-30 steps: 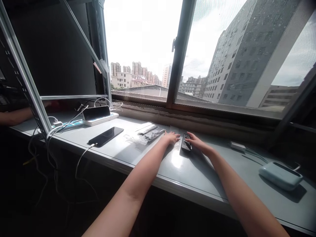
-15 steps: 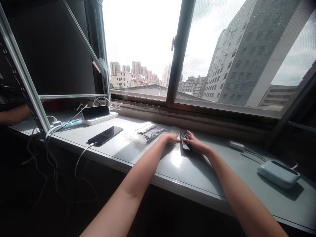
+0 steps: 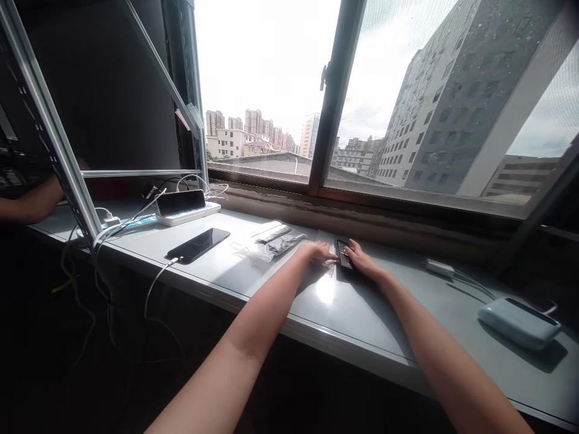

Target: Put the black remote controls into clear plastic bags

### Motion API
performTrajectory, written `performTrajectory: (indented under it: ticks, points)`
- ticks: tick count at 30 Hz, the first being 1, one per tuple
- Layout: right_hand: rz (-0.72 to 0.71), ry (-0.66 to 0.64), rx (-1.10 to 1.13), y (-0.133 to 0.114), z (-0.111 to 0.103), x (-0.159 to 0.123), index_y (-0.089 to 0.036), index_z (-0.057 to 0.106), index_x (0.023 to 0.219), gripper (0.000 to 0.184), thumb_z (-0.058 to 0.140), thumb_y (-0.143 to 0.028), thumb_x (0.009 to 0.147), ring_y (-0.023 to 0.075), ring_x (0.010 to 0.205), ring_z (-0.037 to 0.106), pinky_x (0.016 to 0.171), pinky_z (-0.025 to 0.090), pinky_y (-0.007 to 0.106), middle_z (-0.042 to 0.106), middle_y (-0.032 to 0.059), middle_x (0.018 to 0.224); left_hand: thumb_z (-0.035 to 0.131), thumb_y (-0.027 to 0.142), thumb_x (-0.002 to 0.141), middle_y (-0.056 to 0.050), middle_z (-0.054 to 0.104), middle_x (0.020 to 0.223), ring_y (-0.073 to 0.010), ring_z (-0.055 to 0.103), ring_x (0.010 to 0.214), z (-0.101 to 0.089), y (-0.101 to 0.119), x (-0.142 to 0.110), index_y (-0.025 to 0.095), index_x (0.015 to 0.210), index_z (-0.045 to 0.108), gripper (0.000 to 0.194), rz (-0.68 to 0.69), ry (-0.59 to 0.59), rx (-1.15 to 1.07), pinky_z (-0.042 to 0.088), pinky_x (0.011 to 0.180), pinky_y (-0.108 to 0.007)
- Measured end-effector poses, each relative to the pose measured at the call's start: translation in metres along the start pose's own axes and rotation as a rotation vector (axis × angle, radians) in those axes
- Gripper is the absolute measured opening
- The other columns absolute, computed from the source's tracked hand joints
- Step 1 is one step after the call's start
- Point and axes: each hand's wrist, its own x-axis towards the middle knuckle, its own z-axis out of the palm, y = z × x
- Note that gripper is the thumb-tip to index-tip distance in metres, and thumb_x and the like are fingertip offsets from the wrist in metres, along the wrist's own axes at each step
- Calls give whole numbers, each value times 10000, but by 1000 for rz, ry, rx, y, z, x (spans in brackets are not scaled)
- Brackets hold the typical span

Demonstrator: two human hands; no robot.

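A small black remote control point(image 3: 344, 253) lies on the grey table point(image 3: 344, 313) near the window. My right hand point(image 3: 364, 263) rests on it with fingers curled over its right side and top. My left hand point(image 3: 316, 251) lies flat beside it on a clear plastic bag point(image 3: 326, 267), fingertips touching the remote's left edge. Both forearms stretch forward across the table.
Left of my hands lie clear bags with dark parts point(image 3: 275, 241), a black phone on a cable point(image 3: 199, 244) and a power strip with a second phone point(image 3: 181, 205). A pale blue box point(image 3: 520, 322) and white adapter point(image 3: 438, 267) sit right. Another person's arm point(image 3: 27, 202) shows far left.
My right hand has closed further over the remote, covering more of it. My left hand slid slightly right up to the remote's edge. The view shifted a little.
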Motion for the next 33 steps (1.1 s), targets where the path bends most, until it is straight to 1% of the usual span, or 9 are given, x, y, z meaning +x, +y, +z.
performTrajectory:
  ticks: [3, 5, 10, 16, 20, 22, 25, 28, 33]
  points:
    - [-18, 2, 38, 3, -3, 0, -184, 331, 1537, 610, 319, -450, 987, 302, 1380, 461, 1159, 313, 471, 543, 126, 1453, 385, 308, 969, -144, 236, 1629, -234, 274, 1492, -7, -2, -4, 83, 1561, 241, 649, 3, 38, -37, 238, 1200, -342]
    - [-24, -3, 48, 4, -4, 1, -185, 352, 1528, 604, 313, -457, 991, 291, 1393, 445, 1156, 325, 441, 546, 120, 1451, 373, 245, 957, -121, 338, 1597, -237, 364, 1445, -11, -3, -7, 143, 1554, 277, 613, -23, 100, -32, 285, 1177, -385]
    - [-35, 13, 55, 7, -4, 3, -229, 455, 1469, 582, 378, -524, 973, 303, 1338, 507, 1119, 374, 431, 596, 111, 1398, 379, 152, 942, -87, 465, 1521, -243, 393, 1408, -13, -3, -15, 232, 1478, 409, 542, -86, 242, 74, 308, 1147, -444]
    - [-39, 28, 48, 8, -5, 3, -234, 485, 1450, 604, 398, -580, 961, 301, 1301, 540, 1097, 391, 419, 629, 116, 1354, 457, 91, 900, -215, 505, 1430, -273, 423, 1356, -11, 0, -24, 90, 1384, 512, 486, -305, 478, 224, 288, 1131, -436]
    - [-21, 27, 19, 7, -5, 1, -219, 481, 1454, 613, 383, -578, 966, 307, 1310, 529, 1105, 378, 437, 618, 123, 1367, 524, 90, 850, -274, 471, 1453, -384, 373, 1390, -12, 0, -27, 45, 1398, 523, 550, -474, 433, 260, 194, 1145, -583]
    - [-19, 20, 1, 6, -5, 0, -224, 485, 1452, 612, 377, -581, 966, 315, 1308, 530, 1100, 380, 451, 617, 123, 1368, 532, 82, 832, -254, 501, 1441, -414, 391, 1372, -14, -1, -27, 91, 1384, 560, 553, -484, 370, 246, 245, 1102, -619]
    - [-58, 23, -12, 6, -5, 0, -237, 492, 1447, 630, 381, -615, 954, 321, 1281, 552, 1078, 399, 456, 642, 123, 1331, 471, 67, 868, -226, 564, 1381, -373, 460, 1320, -16, -3, -27, 125, 1321, 623, 482, -442, 376, 203, 374, 1025, -511]
    - [-79, 31, -27, 6, -5, -1, -240, 486, 1450, 645, 374, -631, 949, 318, 1267, 561, 1066, 408, 453, 643, 118, 1330, 442, 73, 902, -228, 572, 1355, -308, 474, 1304, -18, -7, -28, 114, 1272, 655, 429, -414, 455, 161, 385, 1012, -395]
    - [-94, 14, -39, 6, -7, -3, -252, 487, 1450, 644, 385, -633, 942, 320, 1264, 563, 1057, 415, 450, 636, 114, 1343, 524, 167, 901, -234, 520, 1417, -309, 438, 1335, -21, -19, -27, 124, 1282, 652, 404, -462, 490, 133, 347, 1056, -407]
